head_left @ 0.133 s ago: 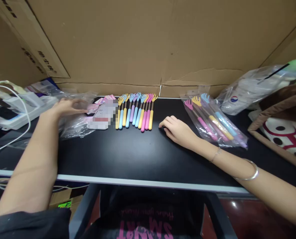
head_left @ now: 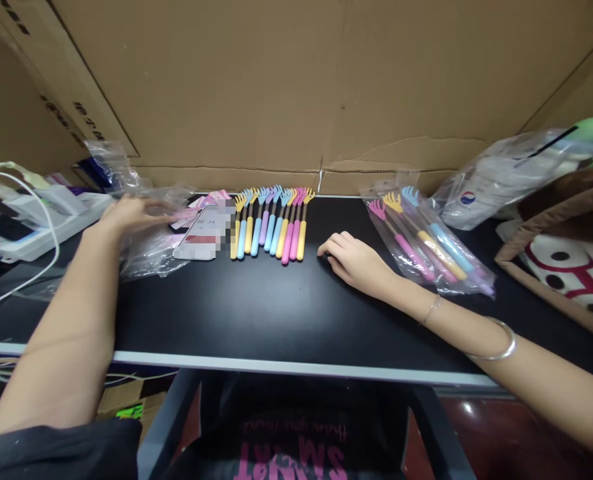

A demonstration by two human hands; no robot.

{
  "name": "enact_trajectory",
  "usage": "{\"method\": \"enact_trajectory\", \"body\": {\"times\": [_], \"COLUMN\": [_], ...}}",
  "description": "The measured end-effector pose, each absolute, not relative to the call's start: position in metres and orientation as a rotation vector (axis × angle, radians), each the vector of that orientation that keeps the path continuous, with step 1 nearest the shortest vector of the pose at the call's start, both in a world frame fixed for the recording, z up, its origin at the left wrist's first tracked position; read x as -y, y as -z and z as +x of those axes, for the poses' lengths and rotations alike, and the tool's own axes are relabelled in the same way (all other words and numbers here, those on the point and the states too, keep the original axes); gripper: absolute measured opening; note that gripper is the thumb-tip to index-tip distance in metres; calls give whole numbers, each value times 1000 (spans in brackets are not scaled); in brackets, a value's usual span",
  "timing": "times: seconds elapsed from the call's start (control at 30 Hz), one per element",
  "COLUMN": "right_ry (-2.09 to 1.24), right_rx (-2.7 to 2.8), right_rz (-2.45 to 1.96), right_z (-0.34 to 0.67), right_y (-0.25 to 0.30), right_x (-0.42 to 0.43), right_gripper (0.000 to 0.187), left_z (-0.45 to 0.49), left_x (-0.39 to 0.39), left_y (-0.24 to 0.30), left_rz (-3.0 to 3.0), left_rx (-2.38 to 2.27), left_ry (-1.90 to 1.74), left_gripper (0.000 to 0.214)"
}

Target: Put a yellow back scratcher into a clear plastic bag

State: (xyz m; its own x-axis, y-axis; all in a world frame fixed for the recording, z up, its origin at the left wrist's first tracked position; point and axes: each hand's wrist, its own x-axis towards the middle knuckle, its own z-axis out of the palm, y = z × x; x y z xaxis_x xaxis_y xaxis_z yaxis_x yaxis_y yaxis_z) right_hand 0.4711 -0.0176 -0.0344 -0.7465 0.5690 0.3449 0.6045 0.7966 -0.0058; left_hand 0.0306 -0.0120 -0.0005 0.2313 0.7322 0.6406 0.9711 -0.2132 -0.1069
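My left hand [head_left: 126, 213] reaches far left over a pile of clear plastic bags [head_left: 149, 250], fingers pinched on one bag [head_left: 111, 163] that stands lifted and blurred. My right hand [head_left: 351, 257] rests on the black table [head_left: 276, 313], fingers curled loosely, holding nothing, just right of a row of several pastel back scratchers [head_left: 269, 223] laid side by side. A phone [head_left: 204, 233] lies between the bags and the row. Packed scratchers in clear bags [head_left: 426, 243] lie right of my right hand.
A cardboard wall [head_left: 301, 87] closes the back. A white power strip with cables [head_left: 36, 213] sits far left. A plastic bag with white items [head_left: 501, 177] and a brown patterned bag [head_left: 566, 247] stand at the right.
My left hand has raised a clear bag from the pile at the far left. The right hand has not moved.
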Motion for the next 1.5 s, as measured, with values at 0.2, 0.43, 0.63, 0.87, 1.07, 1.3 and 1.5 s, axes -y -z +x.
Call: {"method": "enact_trajectory", "body": {"times": [0.2, 0.43, 0.63, 0.87, 1.07, 1.3, 1.5], "right_ry": [163, 130, -385, -1102, -1440, -1542, -1535], "right_rx": [2658, 2666, 2437, 1929, 1881, 1862, 1877], "right_rz": [-889, -872, -886, -1019, -942, -912, -976], "right_z": [471, 471, 478, 486, 480, 483, 481], "right_y": [35, 32, 29, 16, 12, 3, 1], "right_x": [17, 18, 6, 0, 12, 16, 18], "right_gripper": [20, 24, 16, 35, 56, 46, 33], "left_z": [7, 68, 198, 238, 240, 242, 240], "left_x": [-18, -27, 19, 18, 25, 31, 30], "left_y": [-6, -41, -55, -20, 0, 4, 4], "left_rz": [-1818, -1767, -2193, -2362, -2392, -2340, -2351], "left_rx": [1595, 1362, 924, 650, 619, 615, 651], "left_ry": [739, 1013, 814, 710, 678, 685, 647], "left_gripper": [74, 60, 28, 29, 25, 19, 20]}}
